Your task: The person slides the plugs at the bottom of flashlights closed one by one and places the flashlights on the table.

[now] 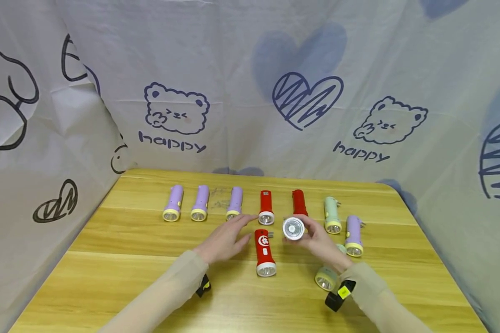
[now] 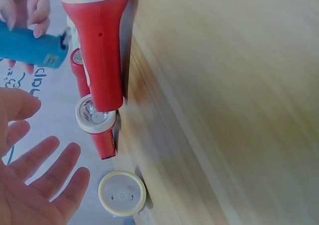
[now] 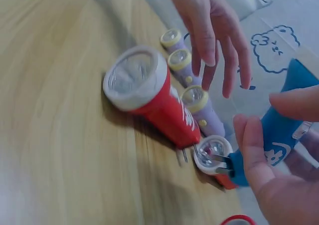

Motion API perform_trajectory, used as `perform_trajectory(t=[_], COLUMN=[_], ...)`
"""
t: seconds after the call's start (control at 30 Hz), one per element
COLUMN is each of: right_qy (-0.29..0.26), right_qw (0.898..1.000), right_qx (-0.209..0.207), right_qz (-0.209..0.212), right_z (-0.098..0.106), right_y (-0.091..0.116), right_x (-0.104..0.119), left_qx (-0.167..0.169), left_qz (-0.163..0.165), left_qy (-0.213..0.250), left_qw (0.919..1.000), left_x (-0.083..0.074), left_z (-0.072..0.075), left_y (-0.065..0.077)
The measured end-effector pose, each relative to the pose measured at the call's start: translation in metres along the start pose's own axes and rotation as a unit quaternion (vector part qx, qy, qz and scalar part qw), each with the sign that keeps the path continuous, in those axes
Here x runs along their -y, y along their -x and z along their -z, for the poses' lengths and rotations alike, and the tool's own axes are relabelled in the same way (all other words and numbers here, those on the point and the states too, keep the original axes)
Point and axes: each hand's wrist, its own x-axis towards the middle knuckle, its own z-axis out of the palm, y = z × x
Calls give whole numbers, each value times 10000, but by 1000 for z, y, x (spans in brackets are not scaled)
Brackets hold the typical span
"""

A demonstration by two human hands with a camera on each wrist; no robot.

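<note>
My right hand (image 1: 318, 240) grips a blue flashlight (image 3: 277, 127) above the table, its clear lens (image 1: 293, 228) facing the head camera. Two metal prongs stick out near its tail in the right wrist view. Nothing is in my left hand (image 1: 225, 238), whose fingers are spread and slightly bent over the table. Between the two hands lies a red flashlight (image 1: 263, 247) with a white head, its lens toward me and its prongs folded out to the right. Just beyond the left fingertips is another red flashlight (image 1: 265, 203).
Three purple flashlights (image 1: 200, 203) line the back left of the wooden table (image 1: 150, 286). A third red flashlight (image 1: 298, 202) stands behind the right hand. Right of it are a green flashlight (image 1: 331, 212) and a purple one (image 1: 353, 236); another green one (image 1: 326, 278) lies under the right wrist.
</note>
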Motion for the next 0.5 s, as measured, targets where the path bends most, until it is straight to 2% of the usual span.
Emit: perform_trajectory(t=[0.07, 0.13, 0.23, 0.3, 0.4, 0.5], right_qy=[-261, -874, -1984, -2482, -2708, -2644], right_qw=[9996, 9960, 9792, 9673, 9614, 9635], right_qx=[55, 171, 428, 522, 434, 249], right_qz=[-18, -29, -52, -90, -221, -341], right_z=[0, 0, 1, 0, -1, -3], right_y=[0, -1, -1, -2, -3, -4], right_x=[-2, -2, -1, 1, 3, 5], left_qx=[-3, -45, -136, -173, -194, -188], left_qz=[73, 125, 151, 173, 235, 354], left_qy=[132, 245, 390, 421, 485, 582], left_qw=[9999, 9996, 9990, 9988, 9984, 9975], left_x=[-1, -1, -2, -3, -5, -8], left_z=[1, 1, 4, 6, 7, 8], left_y=[-1, -1, -3, -4, -5, -5])
